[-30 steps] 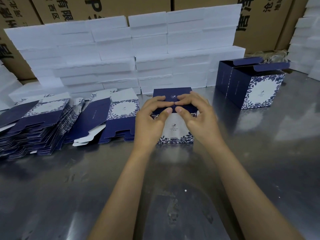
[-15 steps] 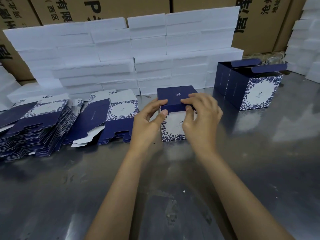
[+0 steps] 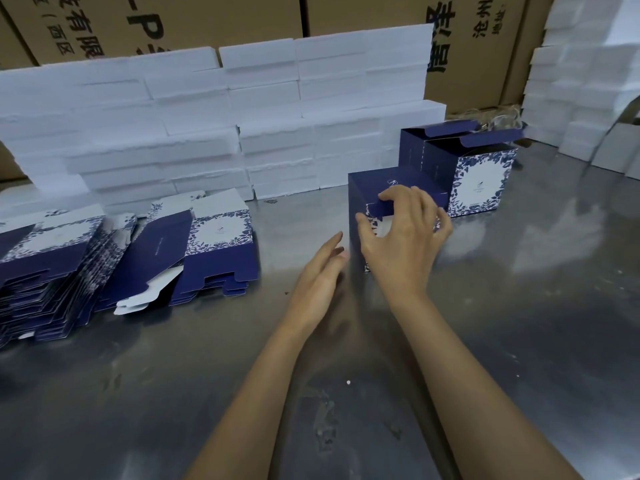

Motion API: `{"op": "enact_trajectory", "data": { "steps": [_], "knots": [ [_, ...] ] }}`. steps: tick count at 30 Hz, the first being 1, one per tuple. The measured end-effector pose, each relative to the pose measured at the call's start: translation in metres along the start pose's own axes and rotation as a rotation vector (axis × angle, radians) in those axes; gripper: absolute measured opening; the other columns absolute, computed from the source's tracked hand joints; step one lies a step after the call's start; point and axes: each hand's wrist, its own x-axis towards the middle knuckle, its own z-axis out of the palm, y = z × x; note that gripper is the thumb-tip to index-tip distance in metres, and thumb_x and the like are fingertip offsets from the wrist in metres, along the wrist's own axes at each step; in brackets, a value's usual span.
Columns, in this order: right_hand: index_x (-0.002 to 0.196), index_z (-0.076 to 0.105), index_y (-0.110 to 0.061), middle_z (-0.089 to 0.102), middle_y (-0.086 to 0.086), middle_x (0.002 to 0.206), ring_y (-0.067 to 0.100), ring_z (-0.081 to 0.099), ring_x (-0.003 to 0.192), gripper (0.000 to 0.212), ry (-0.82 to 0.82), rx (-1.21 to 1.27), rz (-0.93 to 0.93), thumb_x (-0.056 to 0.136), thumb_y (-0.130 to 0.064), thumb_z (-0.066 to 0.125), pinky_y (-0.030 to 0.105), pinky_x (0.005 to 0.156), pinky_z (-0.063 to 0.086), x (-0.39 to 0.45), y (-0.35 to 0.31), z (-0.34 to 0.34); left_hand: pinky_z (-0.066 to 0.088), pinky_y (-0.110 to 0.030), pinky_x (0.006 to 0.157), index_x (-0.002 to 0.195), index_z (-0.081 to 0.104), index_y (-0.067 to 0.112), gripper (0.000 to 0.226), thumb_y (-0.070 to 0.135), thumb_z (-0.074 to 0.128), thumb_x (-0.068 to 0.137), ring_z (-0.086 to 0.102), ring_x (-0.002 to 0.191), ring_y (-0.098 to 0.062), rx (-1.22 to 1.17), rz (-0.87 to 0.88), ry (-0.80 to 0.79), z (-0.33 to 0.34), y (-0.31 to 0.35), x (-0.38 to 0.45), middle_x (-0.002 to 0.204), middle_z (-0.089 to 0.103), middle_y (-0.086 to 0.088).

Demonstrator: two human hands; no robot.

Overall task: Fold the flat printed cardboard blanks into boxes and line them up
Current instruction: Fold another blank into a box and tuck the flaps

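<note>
A folded navy box with a blue floral front [image 3: 388, 185] stands on the steel table, right of centre. My right hand [image 3: 401, 233] grips its front top edge, fingers curled over the lid flap and thumb on the left corner. My left hand [image 3: 318, 275] hovers just left of the box, fingers straight, holding nothing. Two finished boxes [image 3: 478, 174] with raised lid flaps stand behind and to the right, nearly touching it. Flat printed blanks [image 3: 214, 244] lie fanned at the left, beside a taller pile of blanks [image 3: 41, 265].
A wall of white foam blocks [image 3: 207, 133] runs along the back of the steel table [image 3: 346, 393]. More white foam blocks [image 3: 588, 81] are stacked at the far right. Brown cartons [image 3: 381, 12] stand behind.
The box has moved right, toward the two finished boxes, in my right hand. My left hand has come off the box and opened.
</note>
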Motion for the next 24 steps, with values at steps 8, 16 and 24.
{"op": "enact_trajectory", "data": {
  "steps": [8,16,24],
  "knots": [
    [0.115,0.066,-0.022,0.06,0.001,0.127,0.025,0.048,0.131,0.032,0.118,-0.241,0.094,0.085,-0.03,0.058,0.052,0.116,0.021,0.011,0.03,-0.013,0.047,-0.026,0.104,0.141,0.053,0.037,0.039,0.037,0.051,0.102,0.064,0.105,0.002,0.007,0.003,0.043,-0.005,-0.006,-0.002,0.132,0.061,0.008],
    [0.122,0.063,-0.015,0.057,0.006,0.138,0.029,0.039,0.143,0.034,0.134,-0.283,0.176,0.092,-0.026,0.05,0.051,0.114,0.028,0.027,0.072,-0.031,0.049,-0.033,0.105,0.134,0.058,0.032,0.032,0.031,0.047,0.104,0.067,0.098,-0.004,0.008,0.004,0.084,-0.012,-0.008,-0.007,0.132,0.062,0.002],
    [0.123,0.058,-0.006,0.051,0.01,0.142,0.032,0.028,0.149,0.028,-0.024,-0.161,0.17,0.096,-0.012,0.054,0.053,0.089,0.052,0.057,0.109,-0.046,0.05,-0.028,0.1,0.121,0.064,0.035,0.024,0.029,0.048,0.104,0.066,0.101,-0.007,0.041,0.014,0.077,-0.01,-0.008,-0.005,0.128,0.064,0.002]
  ]
}}
